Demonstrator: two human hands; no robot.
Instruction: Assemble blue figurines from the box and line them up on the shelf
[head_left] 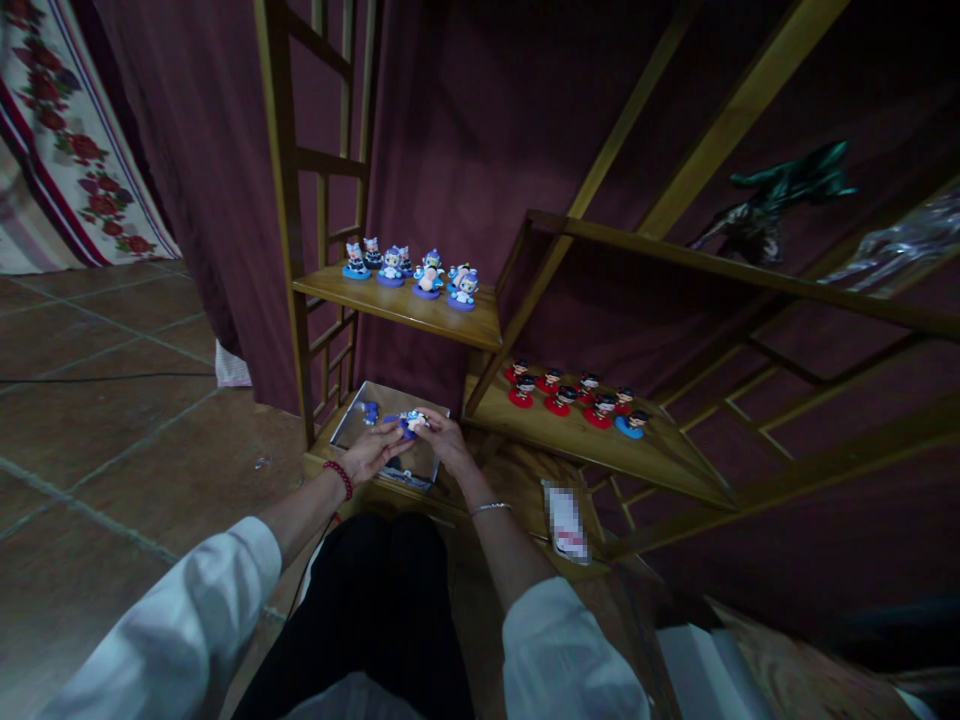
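Both my hands meet over an open shallow box (346, 425) on the lowest shelf. Between them is a small white and purple figurine (412, 424). My left hand (377, 448), a red bead bracelet on its wrist, grips the figurine from the left and below. From the right, my right hand (444, 436) has its fingers closed on the same figurine. Another small blue-purple figurine (370, 412) lies in the box, left of my hands. Part of the box's inside is hidden by my hands.
On the upper left shelf (405, 303) stand several white and purple figurines (427, 277). Several red-based figurines (562, 400) and a blue-based one (631, 425) occupy the right shelf. A white packet (566, 522) lies lower right. A dark green sculpture (780, 195) stands upper right.
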